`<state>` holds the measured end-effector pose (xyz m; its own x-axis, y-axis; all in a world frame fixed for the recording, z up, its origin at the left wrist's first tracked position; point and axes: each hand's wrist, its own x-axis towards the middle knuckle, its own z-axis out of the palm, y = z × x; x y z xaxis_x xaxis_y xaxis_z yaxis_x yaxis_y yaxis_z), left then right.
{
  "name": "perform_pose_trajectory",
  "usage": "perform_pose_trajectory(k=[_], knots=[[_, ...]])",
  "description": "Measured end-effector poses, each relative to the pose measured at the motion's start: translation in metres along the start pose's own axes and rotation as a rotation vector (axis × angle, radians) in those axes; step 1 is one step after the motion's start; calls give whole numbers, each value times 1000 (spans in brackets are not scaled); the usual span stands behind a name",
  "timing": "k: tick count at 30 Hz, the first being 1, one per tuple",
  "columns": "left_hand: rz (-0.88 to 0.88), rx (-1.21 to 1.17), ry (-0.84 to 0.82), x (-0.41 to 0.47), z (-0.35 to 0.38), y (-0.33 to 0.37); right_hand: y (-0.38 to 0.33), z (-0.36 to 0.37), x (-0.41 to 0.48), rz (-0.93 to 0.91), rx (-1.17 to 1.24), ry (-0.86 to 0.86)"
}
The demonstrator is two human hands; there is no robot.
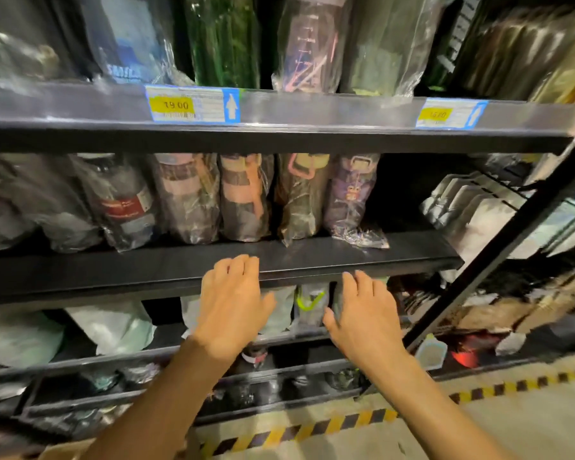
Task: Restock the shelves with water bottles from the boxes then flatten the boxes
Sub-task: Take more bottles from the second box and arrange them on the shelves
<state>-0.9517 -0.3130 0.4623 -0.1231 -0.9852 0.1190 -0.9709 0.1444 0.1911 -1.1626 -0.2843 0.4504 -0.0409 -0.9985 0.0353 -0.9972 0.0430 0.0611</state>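
**Bagged bottles on the middle shelf, both hands empty at its front edge**

The bottles (246, 197) stood upright in a row on the middle shelf (346, 257), each wrapped in a clear crinkled bag and touching its neighbour. The rightmost, a purple one (351, 194), had loose bag plastic spread on the shelf at its foot, and a dark gap lay to its right. A bare strip of shelf ran in front of the row. The caps were partly hidden by the upper shelf (312, 111) above.

The left hand (233, 300) was held palm down, fingers loosely bent and holding nothing, with its fingertips over the front lip of the middle shelf and short of the bottles. The right hand (362, 313) was beside it and apart, also palm down and empty, its fingers relaxed and reaching the underside of that lip.

Between and behind the hands, more bagged bottles stood on the lower shelf (166, 351); one had a neon-green loop (311, 303). The hands covered part of that row.

The upper shelf carried taller bagged bottles, among them a green one (224, 38). On its front rail sat a price tag (193, 104) reading 19.00 and a second, blurred tag (452, 113).

A black post (498, 267) slanted across the right side, in front of white pouches (478, 207) and blurred clutter. Yellow-and-black tape (312, 426) ran along the floor (512, 423) below.
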Motion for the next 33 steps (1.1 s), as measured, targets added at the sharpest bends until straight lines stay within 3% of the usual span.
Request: perform_pose_trajectory(k=[11,21,24,33], knots=[[-218,129,-226,-179,5,-45,-56,38,-146,-115,236,-211],[-267,83,-203,-268,1,-131,-150,40,-207,-130,201,-193],[-294,49,-126,-289,-4,-191,-216,46,-210,-164,198,-219],[-404,128,-381,-337,14,-433,-435,103,-233,-186,110,-389]])
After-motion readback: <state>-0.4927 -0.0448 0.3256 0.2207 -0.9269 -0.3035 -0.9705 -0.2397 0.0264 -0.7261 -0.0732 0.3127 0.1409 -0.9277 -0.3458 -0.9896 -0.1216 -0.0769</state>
